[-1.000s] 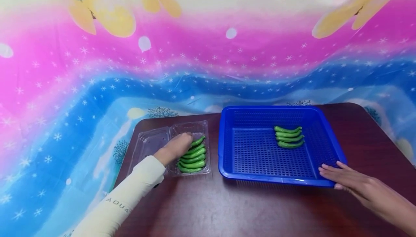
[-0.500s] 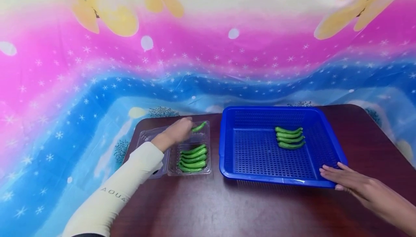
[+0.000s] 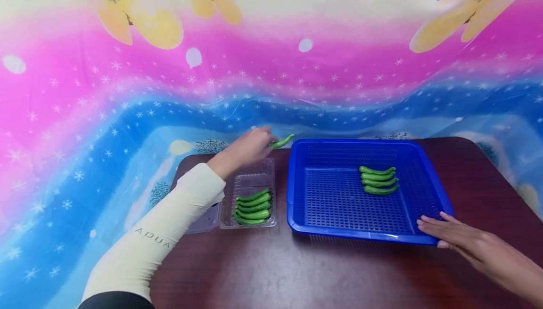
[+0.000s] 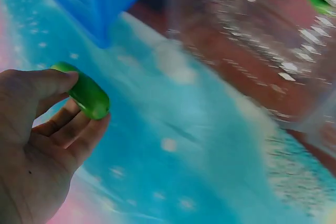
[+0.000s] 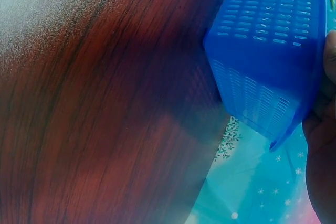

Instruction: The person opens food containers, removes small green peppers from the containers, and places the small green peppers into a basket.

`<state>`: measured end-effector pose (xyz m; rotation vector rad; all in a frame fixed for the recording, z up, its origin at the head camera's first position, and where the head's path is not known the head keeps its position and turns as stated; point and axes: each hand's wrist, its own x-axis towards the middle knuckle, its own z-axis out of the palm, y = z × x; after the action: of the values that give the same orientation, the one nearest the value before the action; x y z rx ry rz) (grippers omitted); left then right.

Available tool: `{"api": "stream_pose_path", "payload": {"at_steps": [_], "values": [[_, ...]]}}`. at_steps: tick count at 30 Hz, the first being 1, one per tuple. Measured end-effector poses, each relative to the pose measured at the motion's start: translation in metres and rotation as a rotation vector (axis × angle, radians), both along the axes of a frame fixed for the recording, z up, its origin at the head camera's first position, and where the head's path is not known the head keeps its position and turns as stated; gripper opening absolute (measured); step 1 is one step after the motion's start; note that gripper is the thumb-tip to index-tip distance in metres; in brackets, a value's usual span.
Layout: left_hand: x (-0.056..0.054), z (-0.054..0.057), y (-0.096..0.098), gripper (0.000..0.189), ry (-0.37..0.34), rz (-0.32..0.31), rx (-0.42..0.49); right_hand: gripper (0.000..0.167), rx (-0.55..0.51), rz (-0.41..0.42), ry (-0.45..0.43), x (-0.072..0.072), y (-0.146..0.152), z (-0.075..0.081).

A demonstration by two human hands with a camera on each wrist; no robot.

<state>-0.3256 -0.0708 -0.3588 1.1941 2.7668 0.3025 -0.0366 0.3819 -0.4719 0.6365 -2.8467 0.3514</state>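
My left hand [image 3: 251,145] pinches a green chili pepper [image 3: 282,141] between thumb and fingers, raised behind the clear plastic box. In the left wrist view, the pepper [image 4: 90,97] shows its blunt end between thumb and fingertips. Several green chili peppers [image 3: 253,207] lie stacked side by side in the front of the clear plastic box [image 3: 272,172]. My right hand [image 3: 468,240] rests on the near right corner of the blue basket [image 3: 331,235], its fingers straight over the rim. Another row of green chili peppers [image 3: 379,177] lies in the basket's right half.
The box's clear lid [image 3: 205,222] lies folded out to the left, partly hidden by the sleeve [image 3: 169,233]. Everything stands on a dark reddish wooden table [image 3: 271,271]. A printed cloth [image 3: 263,73] hangs behind the table's far edge.
My left hand has lifted one chili pepper out of the plastic box and moved away from me and to the right with it. The right hand has stayed on the basket's corner.
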Motion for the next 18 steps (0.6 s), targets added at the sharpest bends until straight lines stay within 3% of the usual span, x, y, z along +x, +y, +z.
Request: {"api": "stream_pose_path", "payload": {"at_steps": [7,13,18], "values": [[0.003,0.017,0.057,0.041,0.017,-0.084,-0.016,0.078,-0.013,0.041,0.036,-0.001,-0.001,0.003],[0.014,0.019,0.101,0.042,-0.002,-0.195,-0.065,0.072,-0.002,0.020,0.041,-0.002,-0.002,0.002],[0.026,0.016,0.136,0.033,0.052,-0.325,-0.103,0.067,0.031,-0.022,0.014,-0.001,-0.001,0.002]]}}
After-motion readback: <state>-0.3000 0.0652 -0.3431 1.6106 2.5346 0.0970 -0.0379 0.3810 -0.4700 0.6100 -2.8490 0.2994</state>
